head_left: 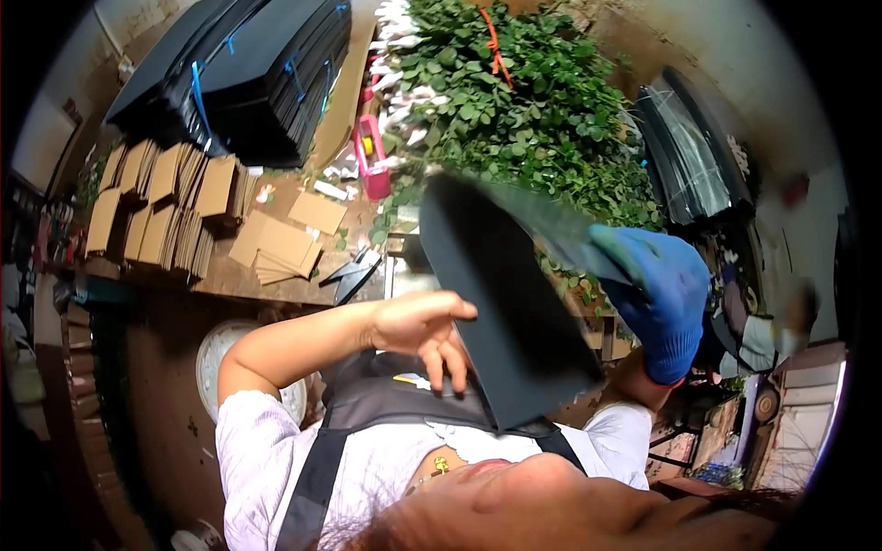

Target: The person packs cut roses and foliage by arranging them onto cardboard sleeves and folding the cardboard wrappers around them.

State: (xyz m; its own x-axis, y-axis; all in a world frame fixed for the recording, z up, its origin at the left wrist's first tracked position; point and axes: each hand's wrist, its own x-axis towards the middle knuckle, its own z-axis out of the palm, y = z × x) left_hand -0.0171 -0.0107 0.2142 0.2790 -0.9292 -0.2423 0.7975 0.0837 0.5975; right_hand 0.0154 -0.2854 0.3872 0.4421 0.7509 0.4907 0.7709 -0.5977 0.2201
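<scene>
A dark flower sleeve (514, 331) hangs slanted in front of my chest, its upper part narrow and blurred. My left hand (423, 331) is bare. Its fingers are apart, and one fingertip overlaps the sleeve's left edge; whether it presses there is unclear. My right hand (654, 285) wears a blue glove with its fingers curled. From the glove a smeared, see-through greenish flap runs left to the top of the sleeve, and the hand seems to pinch it. The fingertips are blurred.
Leafy stems (524, 110) are heaped across the table, beside a pink tape dispenser (370, 156). Shears (354, 274) lie near the table's front edge. Cardboard pieces (175, 207) and tied dark stacks (276, 78) stand at left. More sleeves (689, 151) are stacked at right.
</scene>
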